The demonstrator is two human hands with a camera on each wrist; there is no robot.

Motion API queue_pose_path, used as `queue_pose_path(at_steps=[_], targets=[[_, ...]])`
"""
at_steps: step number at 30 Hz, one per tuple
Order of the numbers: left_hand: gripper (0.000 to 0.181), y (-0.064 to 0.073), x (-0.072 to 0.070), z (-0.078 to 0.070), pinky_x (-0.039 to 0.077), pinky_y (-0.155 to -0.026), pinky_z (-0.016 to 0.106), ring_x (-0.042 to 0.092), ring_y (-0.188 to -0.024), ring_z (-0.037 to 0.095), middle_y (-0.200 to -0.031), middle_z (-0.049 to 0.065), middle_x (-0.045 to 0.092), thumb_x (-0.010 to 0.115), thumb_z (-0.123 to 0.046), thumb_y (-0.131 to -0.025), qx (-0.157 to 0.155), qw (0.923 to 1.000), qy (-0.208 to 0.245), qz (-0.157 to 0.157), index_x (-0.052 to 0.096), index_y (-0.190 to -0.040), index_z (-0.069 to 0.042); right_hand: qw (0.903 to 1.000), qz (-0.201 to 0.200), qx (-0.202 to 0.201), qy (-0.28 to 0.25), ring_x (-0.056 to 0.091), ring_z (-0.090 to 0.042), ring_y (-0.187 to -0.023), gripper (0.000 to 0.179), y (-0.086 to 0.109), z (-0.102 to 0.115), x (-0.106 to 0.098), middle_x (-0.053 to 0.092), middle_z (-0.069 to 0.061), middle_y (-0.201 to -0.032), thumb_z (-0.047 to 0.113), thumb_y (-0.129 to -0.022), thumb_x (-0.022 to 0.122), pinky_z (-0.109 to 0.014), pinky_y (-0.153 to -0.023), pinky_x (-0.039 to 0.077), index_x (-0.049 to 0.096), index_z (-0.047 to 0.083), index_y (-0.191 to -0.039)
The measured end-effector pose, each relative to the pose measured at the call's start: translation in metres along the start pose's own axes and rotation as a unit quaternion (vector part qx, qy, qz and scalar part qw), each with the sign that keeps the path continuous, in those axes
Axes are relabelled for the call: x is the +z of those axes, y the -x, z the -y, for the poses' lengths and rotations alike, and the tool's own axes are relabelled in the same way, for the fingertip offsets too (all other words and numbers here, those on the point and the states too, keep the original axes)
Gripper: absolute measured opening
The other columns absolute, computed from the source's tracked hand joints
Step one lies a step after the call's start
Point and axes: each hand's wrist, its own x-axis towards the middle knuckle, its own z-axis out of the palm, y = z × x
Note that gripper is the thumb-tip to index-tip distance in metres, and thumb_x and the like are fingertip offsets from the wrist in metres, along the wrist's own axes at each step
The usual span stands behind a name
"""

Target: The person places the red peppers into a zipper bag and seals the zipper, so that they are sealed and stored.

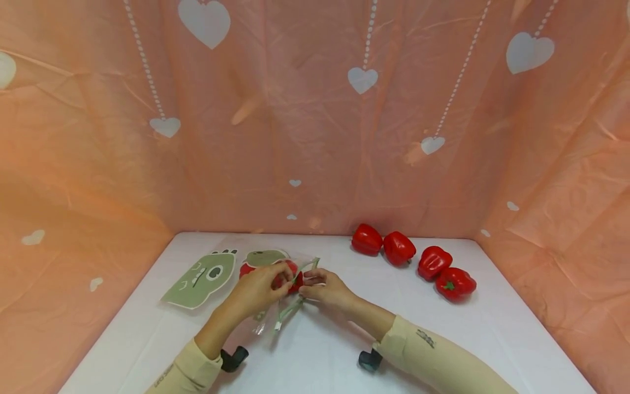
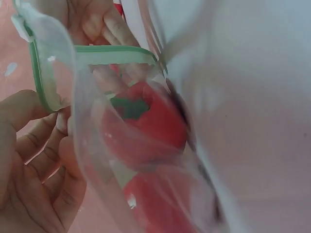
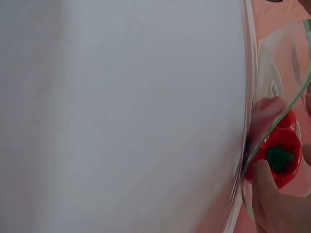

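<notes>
A clear zip bag with green monster prints and a green zip edge lies at the left of the table. My left hand pinches the zip edge between thumb and fingers, and the bag's mouth gapes. Inside, a red bell pepper with a green stem sits near the mouth; another red bell pepper lies deeper. My right hand is at the mouth, its fingers spread around the stem end. In the right wrist view its thumb touches the near pepper.
Several red bell peppers lie along the back right of the white table, including one on its side and one with its stem showing. A pink curtain with white hearts surrounds the back and sides.
</notes>
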Motion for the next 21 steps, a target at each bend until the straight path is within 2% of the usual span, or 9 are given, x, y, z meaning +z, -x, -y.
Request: queue_pose_path(at_steps=[7, 13, 17, 21], targets=[[0.010, 0.002, -0.006, 0.004, 0.046, -0.062, 0.027, 0.053, -0.069, 0.006, -0.081, -0.011, 0.061, 0.076, -0.014, -0.095, 0.001, 0.9994, -0.012, 0.032, 0.068, -0.097, -0.019, 0.9998, -0.012, 0.014, 0.005, 0.072, -0.023, -0.107, 0.042, 0.005, -0.001, -0.013, 0.073, -0.019, -0.120, 0.007, -0.096, 0.076, -0.032, -0.090, 0.060, 0.064, -0.008, -0.133], [0.009, 0.004, -0.009, 0.007, 0.049, -0.067, 0.027, 0.055, -0.074, 0.007, -0.082, -0.011, 0.060, 0.075, -0.013, -0.097, -0.003, 0.9982, -0.005, 0.060, 0.067, -0.098, -0.018, 0.9996, -0.010, 0.022, -0.014, 0.075, -0.031, -0.107, 0.042, 0.009, -0.002, -0.032, 0.071, -0.022, -0.121, 0.002, -0.097, 0.074, -0.039, -0.093, 0.062, 0.061, -0.011, -0.135], [0.010, 0.004, -0.011, 0.009, 0.050, -0.069, 0.027, 0.056, -0.076, 0.007, -0.083, -0.011, 0.061, 0.075, -0.014, -0.097, -0.008, 0.9977, -0.004, 0.067, 0.067, -0.098, -0.019, 0.9997, -0.019, 0.014, 0.002, 0.075, -0.033, -0.107, 0.043, 0.011, -0.003, -0.047, 0.071, -0.022, -0.121, 0.003, -0.098, 0.074, -0.043, -0.093, 0.062, 0.060, -0.012, -0.136], [0.010, 0.005, -0.013, 0.010, 0.049, -0.069, 0.027, 0.056, -0.077, 0.008, -0.084, -0.010, 0.060, 0.074, -0.014, -0.097, -0.005, 0.9975, -0.003, 0.070, 0.065, -0.097, -0.019, 0.9985, -0.033, 0.005, 0.042, 0.075, -0.032, -0.107, 0.043, 0.012, -0.007, -0.064, 0.073, -0.021, -0.121, 0.008, -0.098, 0.075, -0.041, -0.091, 0.062, 0.061, -0.009, -0.136]])
